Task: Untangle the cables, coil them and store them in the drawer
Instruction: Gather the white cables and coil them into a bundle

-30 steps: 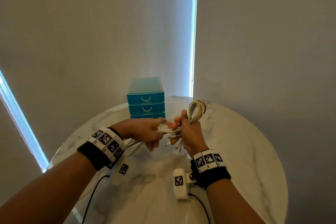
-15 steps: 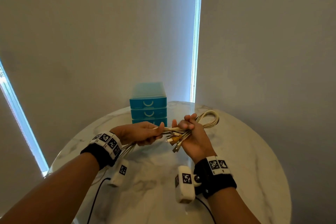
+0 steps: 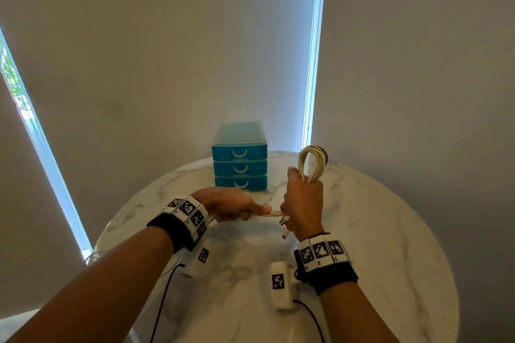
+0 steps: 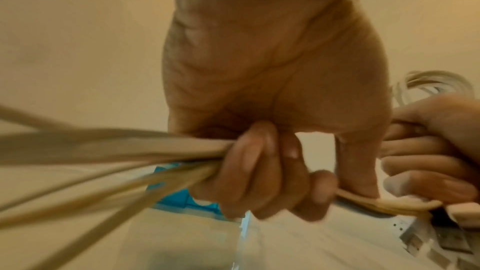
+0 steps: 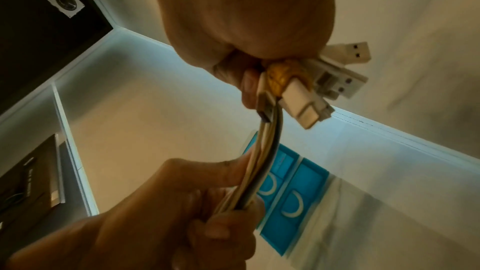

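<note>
A bundle of cream cables [image 3: 311, 160] is held above the round marble table [image 3: 390, 231]. My right hand [image 3: 302, 203] grips the bundle upright in its fist, the looped end sticking up and the USB plugs [image 5: 340, 73] hanging below. My left hand [image 3: 237, 207] grips the loose strands [image 4: 116, 151] a short way left of the right hand; they trail off left behind its wrist. The blue three-drawer unit [image 3: 239, 164] stands at the table's back, all drawers closed.
Window blinds and wall rise behind the table. Wrist cameras with black leads [image 3: 280, 285] hang under both wrists. The table edge curves close on the left and right.
My right hand has turned the bundle from lying sideways to standing upright, loop on top. My left hand has slid a little lower and left along the strands.
</note>
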Available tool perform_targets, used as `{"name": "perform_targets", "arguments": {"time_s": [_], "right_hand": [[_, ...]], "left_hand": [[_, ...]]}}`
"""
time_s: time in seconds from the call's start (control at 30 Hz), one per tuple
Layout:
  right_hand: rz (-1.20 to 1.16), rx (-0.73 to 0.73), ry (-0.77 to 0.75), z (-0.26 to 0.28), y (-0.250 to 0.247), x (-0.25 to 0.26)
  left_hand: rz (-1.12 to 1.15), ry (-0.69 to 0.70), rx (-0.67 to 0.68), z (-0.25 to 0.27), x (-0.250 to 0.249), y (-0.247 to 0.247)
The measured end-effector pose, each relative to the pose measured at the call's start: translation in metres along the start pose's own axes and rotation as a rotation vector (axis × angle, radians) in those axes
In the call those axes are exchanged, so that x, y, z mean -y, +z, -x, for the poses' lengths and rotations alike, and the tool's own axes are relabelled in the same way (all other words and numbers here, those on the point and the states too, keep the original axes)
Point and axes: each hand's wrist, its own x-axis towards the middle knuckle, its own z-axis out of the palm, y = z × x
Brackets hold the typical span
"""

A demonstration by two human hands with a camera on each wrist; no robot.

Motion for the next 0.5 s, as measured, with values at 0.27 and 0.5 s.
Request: {"name": "perform_targets", "arguments": {"time_s": [0.27, 0.5], "right_hand": [[0.027, -0.322, -0.239, -0.014, -0.025, 0.003], [0.304, -0.188, -0.285, -0.026, -0.02, -0.011]], "left_hand": [[-0.286, 0.166, -0.602, -0.012, 0.03, 0.005], [-0.404, 0.261, -0.92, -0.023, 0.001, 0.006]]}}
